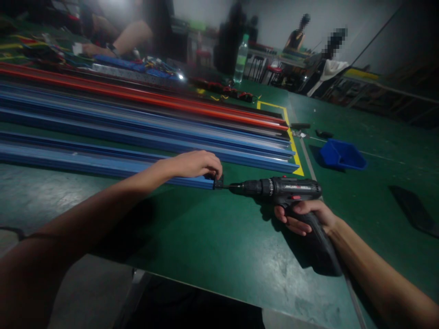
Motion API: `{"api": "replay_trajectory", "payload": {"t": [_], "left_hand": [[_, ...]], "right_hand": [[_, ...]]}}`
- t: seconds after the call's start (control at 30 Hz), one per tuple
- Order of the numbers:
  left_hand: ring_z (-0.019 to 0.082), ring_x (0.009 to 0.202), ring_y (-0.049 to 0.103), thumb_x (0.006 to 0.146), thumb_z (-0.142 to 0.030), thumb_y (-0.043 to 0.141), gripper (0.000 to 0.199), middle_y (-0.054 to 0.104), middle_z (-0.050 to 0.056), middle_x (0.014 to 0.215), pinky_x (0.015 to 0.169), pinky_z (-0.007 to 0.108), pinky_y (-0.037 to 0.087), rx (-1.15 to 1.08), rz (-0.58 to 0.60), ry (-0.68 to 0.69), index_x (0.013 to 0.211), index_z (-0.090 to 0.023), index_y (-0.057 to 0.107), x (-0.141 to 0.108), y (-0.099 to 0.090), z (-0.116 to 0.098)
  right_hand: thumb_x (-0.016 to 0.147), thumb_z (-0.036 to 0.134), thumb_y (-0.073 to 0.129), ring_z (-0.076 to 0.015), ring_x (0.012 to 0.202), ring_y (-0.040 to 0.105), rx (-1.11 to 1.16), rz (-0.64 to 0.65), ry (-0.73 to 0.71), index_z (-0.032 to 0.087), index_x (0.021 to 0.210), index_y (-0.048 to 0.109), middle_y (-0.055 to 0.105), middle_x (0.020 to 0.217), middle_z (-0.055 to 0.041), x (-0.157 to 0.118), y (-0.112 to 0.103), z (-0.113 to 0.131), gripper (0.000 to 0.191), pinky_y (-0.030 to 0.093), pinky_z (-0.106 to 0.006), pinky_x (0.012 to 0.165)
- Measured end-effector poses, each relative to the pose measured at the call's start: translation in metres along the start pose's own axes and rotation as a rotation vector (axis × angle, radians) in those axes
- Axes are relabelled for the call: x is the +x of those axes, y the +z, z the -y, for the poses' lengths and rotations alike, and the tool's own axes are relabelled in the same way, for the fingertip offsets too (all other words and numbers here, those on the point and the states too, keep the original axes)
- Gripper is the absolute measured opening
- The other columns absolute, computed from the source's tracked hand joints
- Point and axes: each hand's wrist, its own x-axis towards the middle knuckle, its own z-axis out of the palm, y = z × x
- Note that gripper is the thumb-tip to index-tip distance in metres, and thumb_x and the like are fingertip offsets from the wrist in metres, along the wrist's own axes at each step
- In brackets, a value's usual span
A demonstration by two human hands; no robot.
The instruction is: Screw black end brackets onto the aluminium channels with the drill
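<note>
My right hand [310, 217] is wrapped around the handle of a black cordless drill [297, 186], which lies level and points left. The drill's thin bit meets a small black end cap [218, 182] at the right end of the nearest blue rail [85, 161]. My left hand [200, 163] rests over that end of the rail, its curled fingers closed on the end cap. Those fingers partly hide the cap. Whether the bit sits in a screw is too small to tell.
More blue rails [206, 137] and a red rail [171, 101] lie behind on the green table [192, 228]. A blue bin [338, 154], a dark flat object [413, 208] and a bottle [241, 61] stand or lie around. A co-worker's arm [133, 37] reaches over wiring at the far left.
</note>
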Motion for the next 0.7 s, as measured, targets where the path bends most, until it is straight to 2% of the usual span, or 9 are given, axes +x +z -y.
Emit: {"api": "replay_trajectory", "payload": {"t": [0.17, 0.33, 0.7], "left_hand": [[0.014, 0.087, 0.068, 0.095, -0.011, 0.057, 0.022, 0.076, 0.003, 0.095, 0.081, 0.023, 0.048, -0.005, 0.02, -0.005, 0.093, -0.022, 0.076, -0.0001, -0.0006, -0.0002], [0.014, 0.087, 0.068, 0.094, -0.01, 0.056, 0.023, 0.076, 0.003, 0.095, 0.082, 0.024, 0.047, -0.014, 0.024, -0.014, 0.094, -0.023, 0.076, -0.0004, -0.0004, 0.0002], [0.015, 0.089, 0.068, 0.094, -0.011, 0.057, 0.022, 0.076, 0.003, 0.095, 0.082, 0.024, 0.047, -0.004, 0.021, -0.007, 0.093, -0.022, 0.076, 0.0, -0.0005, -0.001]], "right_hand": [[0.088, 0.022, 0.059, -0.0065, 0.048, 0.05, 0.007, 0.006, 0.0, -0.004, 0.111, 0.073, 0.07, 0.093, -0.0159, 0.0001, 0.0001, 0.0004, 0.037, 0.053, -0.02, 0.054], [0.088, 0.024, 0.061, -0.0066, 0.048, 0.05, -0.011, -0.02, 0.031, -0.001, 0.107, 0.073, 0.069, 0.084, -0.0112, -0.0007, 0.0021, 0.0022, 0.034, 0.053, -0.02, 0.053], [0.086, 0.023, 0.061, -0.0064, 0.046, 0.049, -0.024, -0.059, 0.037, 0.001, 0.102, 0.074, 0.068, 0.085, -0.0103, -0.0003, 0.0056, 0.0035, 0.03, 0.053, -0.022, 0.051]]}}
